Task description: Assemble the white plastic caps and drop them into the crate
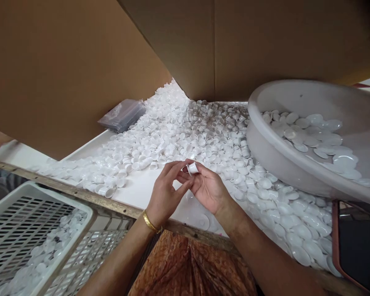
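Note:
A small white plastic cap (192,168) is held up just above the near edge of the table. My right hand (208,187) grips it between thumb and fingers, palm turned partly up. From the other side, my left hand (168,189), with a gold bangle at the wrist, has its fingertips closed at the cap's rim; the exact contact is partly hidden. Beyond both hands spreads a large heap of similar white caps (172,139). More flat, disc-like white pieces (296,230) lie to the right of my right forearm.
A big pale basin (274,160) with white discs (320,135) stands at the right, a phone-like dark device (357,242) below it. A slatted plastic basket (27,189) holding white pieces is at lower left. Cardboard walls (249,45) rise behind; a plastic-wrapped packet (123,115) leans there.

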`<state>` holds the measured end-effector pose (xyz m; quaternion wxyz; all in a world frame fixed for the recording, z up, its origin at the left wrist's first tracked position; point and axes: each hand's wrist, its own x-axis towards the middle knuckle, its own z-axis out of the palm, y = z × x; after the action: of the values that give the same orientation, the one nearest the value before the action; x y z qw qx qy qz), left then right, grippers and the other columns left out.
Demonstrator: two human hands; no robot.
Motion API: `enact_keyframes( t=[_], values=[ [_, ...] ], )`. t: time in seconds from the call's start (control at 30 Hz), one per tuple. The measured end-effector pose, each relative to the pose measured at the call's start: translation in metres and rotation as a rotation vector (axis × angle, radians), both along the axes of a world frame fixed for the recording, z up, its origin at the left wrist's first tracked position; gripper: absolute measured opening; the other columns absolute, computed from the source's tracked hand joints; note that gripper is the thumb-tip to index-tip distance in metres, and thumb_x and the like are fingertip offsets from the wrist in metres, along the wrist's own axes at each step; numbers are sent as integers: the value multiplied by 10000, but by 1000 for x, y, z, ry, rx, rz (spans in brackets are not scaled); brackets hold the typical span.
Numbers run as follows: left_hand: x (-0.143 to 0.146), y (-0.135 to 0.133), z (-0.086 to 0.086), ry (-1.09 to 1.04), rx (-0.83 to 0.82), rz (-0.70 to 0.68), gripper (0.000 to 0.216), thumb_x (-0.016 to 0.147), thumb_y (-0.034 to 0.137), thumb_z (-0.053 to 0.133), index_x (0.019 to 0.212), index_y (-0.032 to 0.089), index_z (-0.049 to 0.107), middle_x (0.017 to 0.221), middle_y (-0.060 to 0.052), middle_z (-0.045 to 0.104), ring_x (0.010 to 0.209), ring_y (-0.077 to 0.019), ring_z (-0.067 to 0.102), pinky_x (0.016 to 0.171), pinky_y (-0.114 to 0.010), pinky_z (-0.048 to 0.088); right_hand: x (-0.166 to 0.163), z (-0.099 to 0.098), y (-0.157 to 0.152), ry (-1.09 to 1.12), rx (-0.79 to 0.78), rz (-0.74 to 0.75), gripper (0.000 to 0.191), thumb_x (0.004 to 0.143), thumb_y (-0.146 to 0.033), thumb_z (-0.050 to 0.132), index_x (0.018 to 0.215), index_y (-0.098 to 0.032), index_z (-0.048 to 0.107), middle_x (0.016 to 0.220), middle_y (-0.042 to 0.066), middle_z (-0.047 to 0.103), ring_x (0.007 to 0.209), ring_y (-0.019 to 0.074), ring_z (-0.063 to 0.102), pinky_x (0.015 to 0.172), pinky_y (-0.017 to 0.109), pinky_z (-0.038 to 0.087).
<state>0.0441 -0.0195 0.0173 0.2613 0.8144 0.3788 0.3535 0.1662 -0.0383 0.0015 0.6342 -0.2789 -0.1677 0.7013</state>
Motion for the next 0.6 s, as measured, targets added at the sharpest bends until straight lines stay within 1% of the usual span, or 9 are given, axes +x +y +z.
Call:
enact_keyframes(
  t=[0.07,0.17,0.27,0.33,0.5,0.6],
  values=[
    [0,3,-3,8,10,7,426,755,175,597,1164,271,530,1132,-54,539,1068,-186,515,933,-353,441,-1,0,0,3,9,10,169,810,-291,440,937,-203,506,858,60,638,872,218,623,737,391,520],
    [1,6,-6,-15,-47,14,355,790,193,557,1141,245,556,1113,-60,553,1033,-177,535,889,-326,461,-1,0,-1,26,0,32,134,812,-242,436,911,-193,513,830,50,634,833,198,627,763,371,507],
    [1,7,-7,-48,-82,23,290,830,222,505,1109,224,585,1091,-67,569,1004,-168,543,844,-300,477,-1,0,-2,49,-37,26,85,792,-191,479,868,-187,517,803,31,624,790,180,627,764,359,504],
    [2,7,-7,-68,-77,28,268,838,239,499,1083,218,605,1086,-66,578,1006,-168,542,845,-295,475,-2,0,-3,38,-37,24,83,780,-199,523,862,-187,523,811,23,618,780,178,624,755,359,506],
    [4,2,1,-99,-67,24,252,845,236,493,1062,225,620,1064,-52,598,992,-159,553,836,-273,476,-3,-1,-4,-23,22,-6,126,736,-210,616,836,-196,540,836,5,604,769,153,604,759,331,499],
    [6,-4,7,-113,-12,47,235,855,215,478,1027,226,639,1049,-44,616,991,-155,557,871,-281,459,-5,0,-5,-69,84,-34,153,715,-209,642,840,-205,556,812,-10,599,722,130,583,733,303,495]
  ],
)
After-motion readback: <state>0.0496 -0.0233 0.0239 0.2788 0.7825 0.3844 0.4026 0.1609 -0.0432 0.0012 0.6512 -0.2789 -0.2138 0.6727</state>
